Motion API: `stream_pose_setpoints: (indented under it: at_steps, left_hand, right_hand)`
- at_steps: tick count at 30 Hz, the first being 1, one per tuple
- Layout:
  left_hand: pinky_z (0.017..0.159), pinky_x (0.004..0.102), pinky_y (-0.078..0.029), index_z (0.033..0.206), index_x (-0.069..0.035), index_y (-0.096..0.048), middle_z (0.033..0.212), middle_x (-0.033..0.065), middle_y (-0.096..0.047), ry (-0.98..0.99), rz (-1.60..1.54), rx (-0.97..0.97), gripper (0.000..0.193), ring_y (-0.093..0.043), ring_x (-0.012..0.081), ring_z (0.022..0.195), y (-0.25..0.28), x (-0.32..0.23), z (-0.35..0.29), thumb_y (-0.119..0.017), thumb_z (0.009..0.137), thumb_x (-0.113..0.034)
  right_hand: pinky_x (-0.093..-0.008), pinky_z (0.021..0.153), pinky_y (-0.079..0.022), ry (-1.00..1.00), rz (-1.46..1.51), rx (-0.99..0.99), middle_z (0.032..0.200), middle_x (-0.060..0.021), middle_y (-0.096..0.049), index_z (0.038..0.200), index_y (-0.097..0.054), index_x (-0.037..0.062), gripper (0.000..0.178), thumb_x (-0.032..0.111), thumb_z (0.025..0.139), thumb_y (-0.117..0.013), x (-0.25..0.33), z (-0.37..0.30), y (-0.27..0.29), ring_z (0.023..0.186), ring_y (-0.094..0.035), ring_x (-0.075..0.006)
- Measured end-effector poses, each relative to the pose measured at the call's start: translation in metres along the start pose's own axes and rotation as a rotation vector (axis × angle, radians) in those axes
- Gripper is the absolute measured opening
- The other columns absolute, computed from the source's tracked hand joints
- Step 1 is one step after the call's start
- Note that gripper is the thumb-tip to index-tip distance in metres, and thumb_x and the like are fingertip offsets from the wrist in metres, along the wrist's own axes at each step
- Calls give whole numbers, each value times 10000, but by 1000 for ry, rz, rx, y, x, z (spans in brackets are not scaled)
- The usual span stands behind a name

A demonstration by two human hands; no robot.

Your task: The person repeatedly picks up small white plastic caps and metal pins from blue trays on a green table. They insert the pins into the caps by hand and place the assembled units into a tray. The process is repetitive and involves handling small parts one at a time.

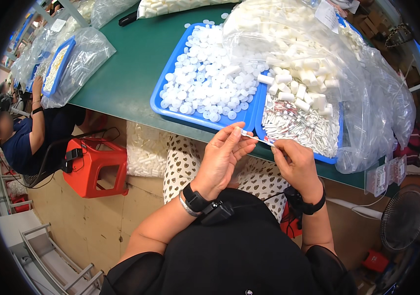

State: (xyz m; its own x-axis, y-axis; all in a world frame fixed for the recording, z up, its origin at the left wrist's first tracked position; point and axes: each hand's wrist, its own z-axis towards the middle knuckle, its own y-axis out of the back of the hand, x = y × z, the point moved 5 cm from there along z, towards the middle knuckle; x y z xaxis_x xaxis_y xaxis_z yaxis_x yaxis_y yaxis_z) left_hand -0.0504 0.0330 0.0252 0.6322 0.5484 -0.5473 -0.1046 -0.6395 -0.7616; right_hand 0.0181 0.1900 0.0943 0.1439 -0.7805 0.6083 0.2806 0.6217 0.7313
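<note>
The person is holding a thin white stick [258, 139] between both hands just above the near edge of the green surface [126, 73]; its long axis is running left-right, the left hand [222, 157] pinching one end, the right hand [293, 160] the other.

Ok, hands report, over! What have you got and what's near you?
Left hand and right hand pinch a thin white stick between them. Blue tray of white caps just ahead. Nothing blocking.

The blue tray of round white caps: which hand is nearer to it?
Left. The left hand is just below the near edge of the blue tray of round white caps; the right hand sits further right, below the neighbouring tray of thin sticks.
</note>
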Motion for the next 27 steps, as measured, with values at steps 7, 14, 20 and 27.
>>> stream_pose_setpoints:
  at_steps: [7,14,20,27]
  left_hand:
    - [980,326,-510,1341,21,-486,1213,161,-620,18,92,81,411,-617,204,1110,-3,10,-1,-551,1009,-213]
    - [1028,335,-462,1365,12,-477,1313,140,-582,72,134,167,440,-585,194,1150,-7,14,-6,-547,1012,-240]
    - [904,286,-515,1278,-11,-557,1131,89,-650,47,175,27,344,-629,155,1027,3,10,-4,-555,1010,-227]
    - [789,268,-554,1325,41,-504,986,75,-659,131,74,89,411,-650,137,875,0,15,-5,-539,1017,-228]
  right_hand:
    - [-304,539,-487,-47,107,19,753,-113,-651,936,-632,1,75,23,874,-667,-2,0,-12,597,-635,-213]
    - [-230,503,-445,-631,849,260,705,-53,-644,943,-640,3,222,194,1006,-546,-22,-12,-40,558,-591,-84]
    - [-350,566,-504,-116,-122,-145,822,-110,-694,949,-683,35,161,183,947,-621,-21,32,7,649,-667,-243]
    - [-419,636,-522,-43,-771,-131,759,-138,-566,841,-596,18,58,75,850,-600,-90,56,20,741,-634,-333]
